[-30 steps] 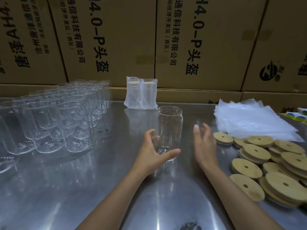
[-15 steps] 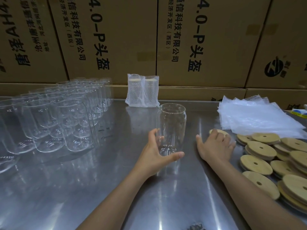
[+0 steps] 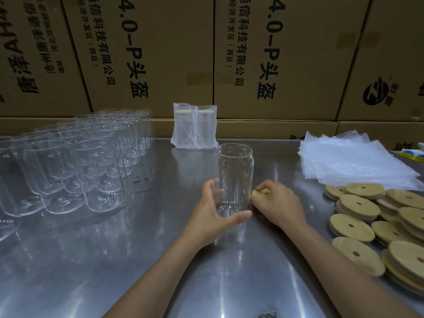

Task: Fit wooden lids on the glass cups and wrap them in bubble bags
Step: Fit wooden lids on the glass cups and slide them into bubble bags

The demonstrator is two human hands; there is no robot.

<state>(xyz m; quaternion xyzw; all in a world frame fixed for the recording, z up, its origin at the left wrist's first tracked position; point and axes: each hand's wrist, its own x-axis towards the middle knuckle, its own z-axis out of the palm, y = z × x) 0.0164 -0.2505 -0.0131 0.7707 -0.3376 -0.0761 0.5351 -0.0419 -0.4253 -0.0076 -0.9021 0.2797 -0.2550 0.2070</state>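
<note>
Glass cup stands upright mid-table on the steel table; my left hand grips its lower wall. My right hand pinches a wooden lid just beside the cup base. Risk: the lid may seat tilted on the rim and slip, or a sideways push may topple the cup on smooth steel. Half a second earlier, the right hand was over the lid pile; it has since drawn in beside the cup.
</note>
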